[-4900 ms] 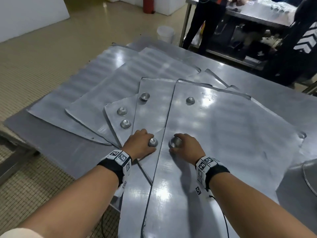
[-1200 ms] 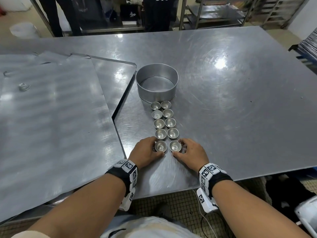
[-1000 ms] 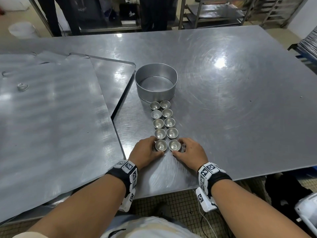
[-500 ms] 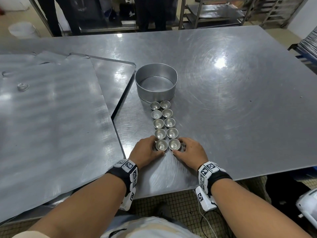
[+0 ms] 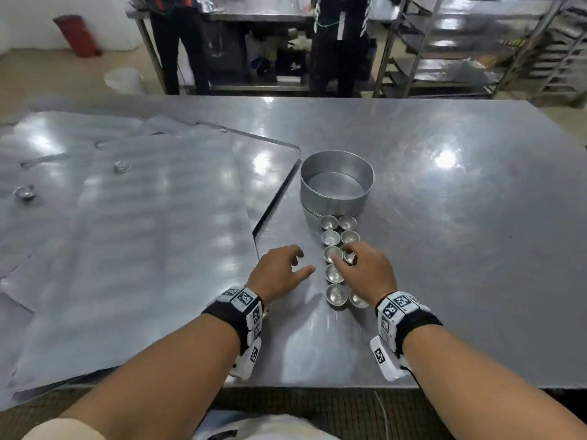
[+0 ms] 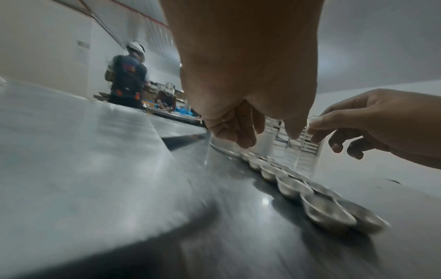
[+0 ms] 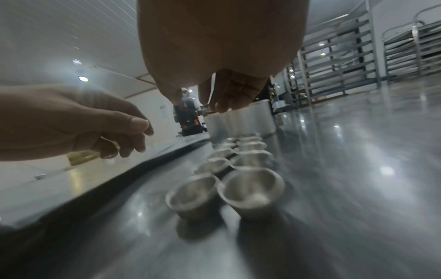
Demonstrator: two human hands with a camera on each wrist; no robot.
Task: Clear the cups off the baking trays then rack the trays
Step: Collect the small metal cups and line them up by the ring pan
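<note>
**Two cups left on the trays, both off to the left**

Lying at the far left of the head view, two stray cups sit on the overlapped baking trays (image 5: 127, 236): one cup near the edge (image 5: 24, 192), another further in (image 5: 121, 167). Next comes the left hand (image 5: 279, 271), raised over the bare table (image 5: 460, 249) just past the tray edge, fingers loosely spread and holding nothing. Right of it runs the double row of cleared cups (image 5: 336, 274), its long axis leading away from the person to the round tin (image 5: 336, 182). The right hand (image 5: 368, 271) hangs over that row, fingers relaxed and apart, empty. The remaining cups lie well apart to the left, so the left hand looks nearer, and probably fetches them first.
</note>
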